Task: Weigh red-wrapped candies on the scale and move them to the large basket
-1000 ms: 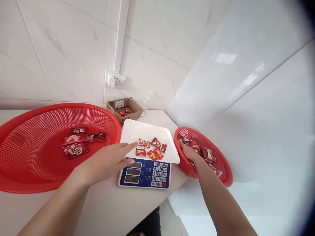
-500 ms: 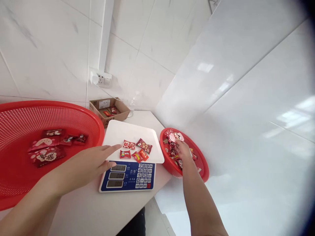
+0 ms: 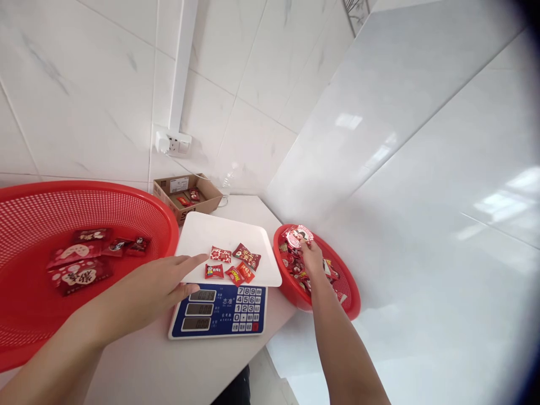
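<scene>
My right hand [image 3: 311, 257] pinches a pink and white snack packet [image 3: 297, 235] with a cartoon figure on it, over the smaller red basket [image 3: 353, 301] at the right. Many small wrapped sweets [image 3: 298, 269] lie below it in that basket. My left hand [image 3: 162, 284] is open, fingers stretched over the left edge of the white tray [image 3: 211, 228] of a digital scale [image 3: 225, 315]. Several wrapped candies lie on the tray: a red-and-white one [image 3: 220, 255], a dark red one [image 3: 247, 256], a Minion-print one [image 3: 214, 271] and overlapping red ones [image 3: 239, 274].
At the left stands a large red basket [image 3: 105, 188] with several dark red packets [image 3: 82, 274] inside. Behind the scale are a small cardboard box [image 3: 188, 197] holding a few packets and a clear plastic bottle [image 3: 228, 183]. Tiled walls and a socket [image 3: 179, 144] bound the white table [image 3: 139, 365].
The view has tilted slightly, so everything sits a little lower. My right hand still grips the packet at the small basket. My left hand stays beside the tray.
</scene>
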Demonstrator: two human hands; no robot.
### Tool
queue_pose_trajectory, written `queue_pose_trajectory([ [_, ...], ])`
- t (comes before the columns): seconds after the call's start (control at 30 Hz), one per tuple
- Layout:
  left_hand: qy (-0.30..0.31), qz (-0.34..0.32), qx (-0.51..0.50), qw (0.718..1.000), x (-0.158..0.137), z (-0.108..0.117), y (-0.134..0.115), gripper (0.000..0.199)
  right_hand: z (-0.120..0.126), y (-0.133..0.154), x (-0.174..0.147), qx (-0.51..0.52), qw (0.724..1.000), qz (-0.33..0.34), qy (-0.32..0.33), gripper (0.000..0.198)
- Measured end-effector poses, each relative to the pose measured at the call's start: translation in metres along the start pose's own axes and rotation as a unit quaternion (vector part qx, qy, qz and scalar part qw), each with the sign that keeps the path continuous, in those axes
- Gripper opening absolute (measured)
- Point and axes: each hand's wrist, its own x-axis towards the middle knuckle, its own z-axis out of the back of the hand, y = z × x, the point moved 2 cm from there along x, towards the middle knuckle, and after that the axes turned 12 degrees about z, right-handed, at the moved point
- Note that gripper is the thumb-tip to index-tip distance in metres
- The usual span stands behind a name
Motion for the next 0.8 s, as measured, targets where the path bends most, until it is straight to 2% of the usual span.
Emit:
queue_pose_trajectory([
  [0.17,-0.002,-0.001,0.006,1.0,0.0,0.001,-0.001,0.05,-0.015,0.037,-0.012,0.088,0.995,0.022,0.05,0.052],
  [0.23,0.004,-0.001,0.006,1.0,-0.001,0.001,-0.002,0.05,-0.031,0.058,-0.024,0.132,0.986,0.033,0.101,0.054],
  [0.33,0.008,0.005,0.007,1.0,-0.001,0.001,-0.003,0.05,-0.054,0.089,-0.045,0.178,0.957,0.052,0.223,0.059],
  [0.4,0.008,0.009,0.007,1.0,-0.001,0.003,-0.003,0.05,-0.059,0.104,-0.057,0.135,0.956,0.085,0.245,0.059],
  [0.47,0.011,0.014,0.008,1.0,-0.001,0.005,-0.003,0.049,-0.053,0.11,-0.065,0.058,0.962,0.13,0.235,0.057],
  [0.6,0.016,0.045,0.005,0.999,0.0,0.01,-0.003,0.05,-0.015,0.096,-0.078,-0.094,0.956,0.175,0.215,0.053],
  [0.7,0.012,0.052,0.002,0.999,0.0,0.012,-0.006,0.05,0.011,0.072,-0.088,-0.217,0.941,0.139,0.218,0.054],
  [0.8,0.001,0.048,0.001,0.999,0.0,0.014,-0.009,0.048,0.019,0.051,-0.098,-0.32,0.905,0.058,0.273,0.055],
])
